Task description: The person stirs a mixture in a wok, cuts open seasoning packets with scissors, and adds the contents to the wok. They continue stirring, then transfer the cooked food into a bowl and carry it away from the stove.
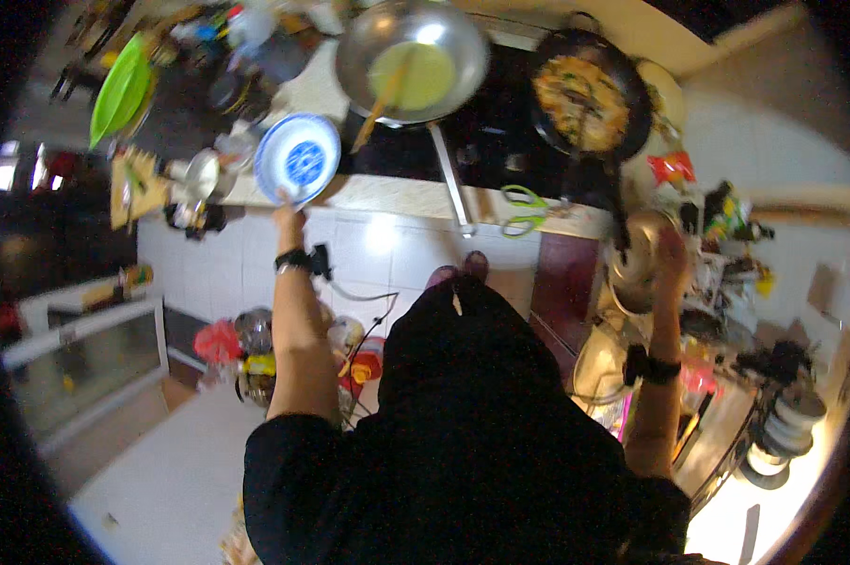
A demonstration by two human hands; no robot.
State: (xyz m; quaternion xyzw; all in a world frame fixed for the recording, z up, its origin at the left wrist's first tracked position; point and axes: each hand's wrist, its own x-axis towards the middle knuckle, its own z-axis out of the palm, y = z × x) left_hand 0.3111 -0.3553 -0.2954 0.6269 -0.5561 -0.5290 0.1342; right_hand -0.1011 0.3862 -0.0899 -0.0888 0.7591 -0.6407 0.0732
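My left hand grips the near rim of a blue-and-white bowl, tilted so its patterned inside shows. Right of the bowl stands a steel wok with yellowish liquid and wooden chopsticks in it. My right hand is blurred at the right side of a metal pot; whether its fingers hold the rim cannot be told. Farther back, a dark frying pan contains browned food with a dark utensil across it. Green-handled scissors lie on the counter between the wok handle and the frying pan handle.
The wok's long handle projects over the counter edge. At left are a green basin, a cutting board and a small metal pan. A crowded rack stands at right. A cable hangs beside my left arm.
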